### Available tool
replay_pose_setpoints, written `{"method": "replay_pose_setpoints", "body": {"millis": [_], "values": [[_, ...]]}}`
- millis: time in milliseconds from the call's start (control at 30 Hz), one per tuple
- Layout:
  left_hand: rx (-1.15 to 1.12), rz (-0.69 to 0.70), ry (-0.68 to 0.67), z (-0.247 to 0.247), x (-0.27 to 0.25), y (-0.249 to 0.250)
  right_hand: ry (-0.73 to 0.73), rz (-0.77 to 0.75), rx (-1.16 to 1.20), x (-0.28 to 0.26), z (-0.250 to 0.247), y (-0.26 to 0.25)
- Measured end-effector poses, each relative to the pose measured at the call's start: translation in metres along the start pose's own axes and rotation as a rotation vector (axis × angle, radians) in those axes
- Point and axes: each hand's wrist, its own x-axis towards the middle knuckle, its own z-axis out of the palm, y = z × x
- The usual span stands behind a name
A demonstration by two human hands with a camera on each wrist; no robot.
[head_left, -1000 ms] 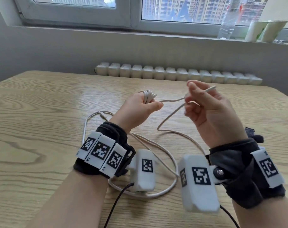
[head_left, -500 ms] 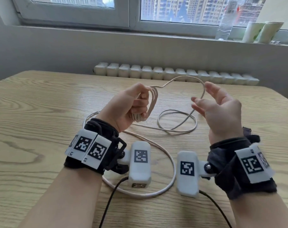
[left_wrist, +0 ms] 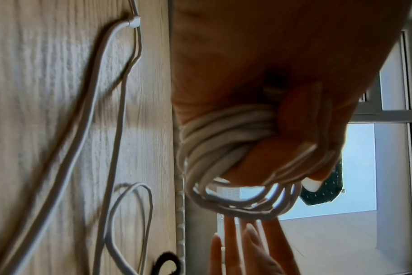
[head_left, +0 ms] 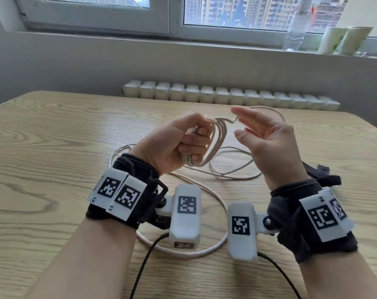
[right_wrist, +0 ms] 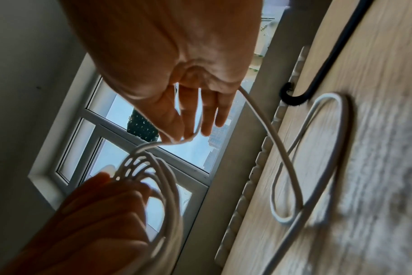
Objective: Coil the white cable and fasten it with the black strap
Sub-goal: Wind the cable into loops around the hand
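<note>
My left hand [head_left: 183, 145] grips a coil of several turns of the white cable [head_left: 218, 143], held up above the table; the left wrist view shows the turns [left_wrist: 223, 134] bunched under its curled fingers. Close to its right, my right hand [head_left: 267, 145] has its fingers nearly straight, and the cable [right_wrist: 266, 126] runs loosely across them from the coil down to the table. Slack cable lies in loops [head_left: 230, 174] under the hands and around my wrists. The black strap [head_left: 315, 170] lies on the table to the right of my right wrist, its curled end [right_wrist: 292, 97] untouched.
The wooden table [head_left: 54, 147] ends at a radiator [head_left: 226, 96] below a window sill holding a plastic bottle [head_left: 295, 31] and paper cups [head_left: 345, 39]. Black camera leads [head_left: 144, 266] trail from both wrists toward me. The cable's plug end [left_wrist: 133, 23] lies left of my left hand.
My right hand has let go its pinch, swung a length of cable over toward the coil and closed in on my left hand. The left hand has turned and now holds more turns.
</note>
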Motion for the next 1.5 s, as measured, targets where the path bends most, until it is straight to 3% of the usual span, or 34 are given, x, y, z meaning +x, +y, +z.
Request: {"method": "replay_pose_setpoints", "body": {"millis": [200, 333, 567, 800, 1200, 1500], "values": [[-0.125, -0.002, -0.067, 0.000, 0.001, 0.002, 0.061, -0.005, -0.052, 0.002, -0.001, 0.003], [-0.211, -0.016, -0.120, 0.000, 0.000, 0.004, 0.066, -0.016, 0.050, 0.001, 0.001, -0.001], [-0.184, -0.031, -0.267, 0.012, -0.004, 0.003, 0.051, -0.013, 0.121, 0.000, 0.007, -0.003], [-0.239, 0.066, -0.197, 0.012, -0.003, 0.002, 0.047, 0.069, 0.096, 0.000, 0.008, 0.000], [-0.336, 0.250, -0.182, 0.012, -0.008, 0.003, -0.321, 0.273, 0.003, -0.006, 0.021, -0.007], [-0.353, 0.395, 0.058, 0.004, -0.002, 0.003, -0.566, 0.267, -0.187, -0.011, 0.028, -0.007]]}}
